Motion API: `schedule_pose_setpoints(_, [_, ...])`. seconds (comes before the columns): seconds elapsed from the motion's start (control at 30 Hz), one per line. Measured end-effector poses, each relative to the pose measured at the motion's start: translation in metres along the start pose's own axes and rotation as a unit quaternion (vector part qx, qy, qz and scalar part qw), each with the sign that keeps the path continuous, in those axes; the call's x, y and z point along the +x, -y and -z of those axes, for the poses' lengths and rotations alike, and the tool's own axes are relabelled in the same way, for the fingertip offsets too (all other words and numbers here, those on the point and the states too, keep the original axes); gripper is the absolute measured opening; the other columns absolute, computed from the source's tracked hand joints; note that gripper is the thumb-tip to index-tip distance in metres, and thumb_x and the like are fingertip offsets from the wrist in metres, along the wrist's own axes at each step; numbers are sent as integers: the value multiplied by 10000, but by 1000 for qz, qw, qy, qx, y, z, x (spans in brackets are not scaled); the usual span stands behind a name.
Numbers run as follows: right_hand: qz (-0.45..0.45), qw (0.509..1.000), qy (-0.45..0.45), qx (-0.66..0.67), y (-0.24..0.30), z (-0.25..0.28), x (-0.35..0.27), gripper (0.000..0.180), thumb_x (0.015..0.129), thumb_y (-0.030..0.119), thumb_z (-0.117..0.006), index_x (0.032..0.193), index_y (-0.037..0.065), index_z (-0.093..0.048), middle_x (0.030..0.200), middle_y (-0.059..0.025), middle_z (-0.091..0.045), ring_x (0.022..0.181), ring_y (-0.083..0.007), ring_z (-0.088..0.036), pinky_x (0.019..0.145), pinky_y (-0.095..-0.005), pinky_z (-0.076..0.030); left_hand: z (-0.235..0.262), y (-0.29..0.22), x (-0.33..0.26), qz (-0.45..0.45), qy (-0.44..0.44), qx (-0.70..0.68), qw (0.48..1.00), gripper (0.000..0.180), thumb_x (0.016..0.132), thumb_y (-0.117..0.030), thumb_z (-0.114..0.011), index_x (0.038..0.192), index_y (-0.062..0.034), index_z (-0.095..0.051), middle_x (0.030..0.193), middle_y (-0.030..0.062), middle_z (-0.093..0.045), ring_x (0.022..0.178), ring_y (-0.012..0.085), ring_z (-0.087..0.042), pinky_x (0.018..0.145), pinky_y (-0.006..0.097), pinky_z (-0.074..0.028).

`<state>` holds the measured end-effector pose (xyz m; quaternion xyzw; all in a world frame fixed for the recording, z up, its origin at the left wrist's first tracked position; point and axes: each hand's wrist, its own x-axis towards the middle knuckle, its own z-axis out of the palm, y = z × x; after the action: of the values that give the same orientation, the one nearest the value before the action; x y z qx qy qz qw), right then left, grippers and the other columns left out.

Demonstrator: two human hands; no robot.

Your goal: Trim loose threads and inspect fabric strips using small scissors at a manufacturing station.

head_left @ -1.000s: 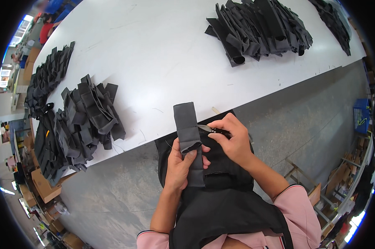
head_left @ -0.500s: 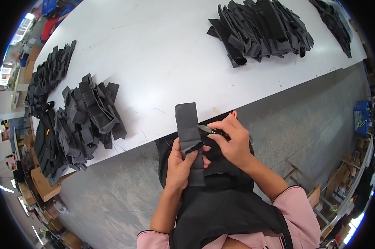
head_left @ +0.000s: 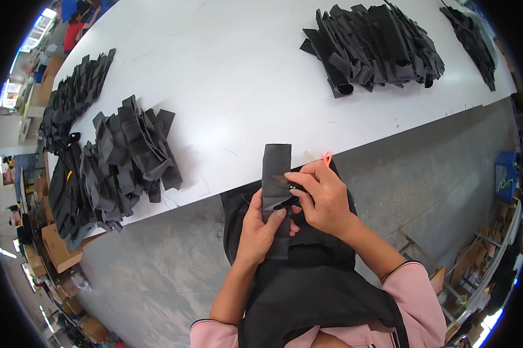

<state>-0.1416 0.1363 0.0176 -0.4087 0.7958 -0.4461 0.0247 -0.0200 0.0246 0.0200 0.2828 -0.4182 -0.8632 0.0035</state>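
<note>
A dark grey fabric strip (head_left: 277,159) is gripped in my left hand (head_left: 258,236), thumb in front and fingers behind. It stands lengthwise over my lap, its far end reaching over the table's near edge. Across its middle runs a fold with a darker opening just above my thumb. My right hand (head_left: 328,203) is closed around small thread snips (head_left: 281,181). Their pointed blades lie over the strip's right half, a little above the fold; whether they touch the cloth I cannot tell. The snips' handle is mostly hidden by my fingers.
On the white table (head_left: 226,87), a pile of grey strips (head_left: 128,153) lies at left, another pile (head_left: 377,49) at far right. An orange loop (head_left: 327,159) shows beyond my right hand. A blue crate (head_left: 506,174) stands at right; a person in red (head_left: 73,35) is far left.
My left hand and the strip have shifted right, toward my right hand. The snips' blades, earlier at the strip's right edge, now overlap its face. The whole view has moved slightly.
</note>
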Motion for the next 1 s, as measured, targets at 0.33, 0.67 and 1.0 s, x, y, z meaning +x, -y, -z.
schedule_pose_setpoints(0.33, [39,999,5,-1,-5,-7,-5,382,652,-119,-585,1003,21,-636,803,-99,-537,639,-223,-576,535,-307,-483,-2,-2,-1,11,24,30,999,476,918,-49,-526,1343,-7,-315,985,160,-621,685,170,-617,626,286,-516])
schedule_pose_setpoints(0.67, [-47,995,-19,83,-3,-4,-7,283,713,-25,-654,985,54,-642,789,-70,-506,586,-225,-527,516,-291,-432,1,1,0,10,23,39,999,494,916,-164,-578,1327,-14,-350,955,176,-642,659,185,-637,592,285,-533])
schedule_pose_setpoints(1.0, [-79,988,-6,136,2,31,-20,251,715,-15,-679,957,43,-645,832,-64,-502,661,-132,-497,515,-215,-411,12,-8,5,57,-23,61,996,294,928,-130,-549,1156,16,-434,961,146,-649,668,151,-627,606,260,-525])
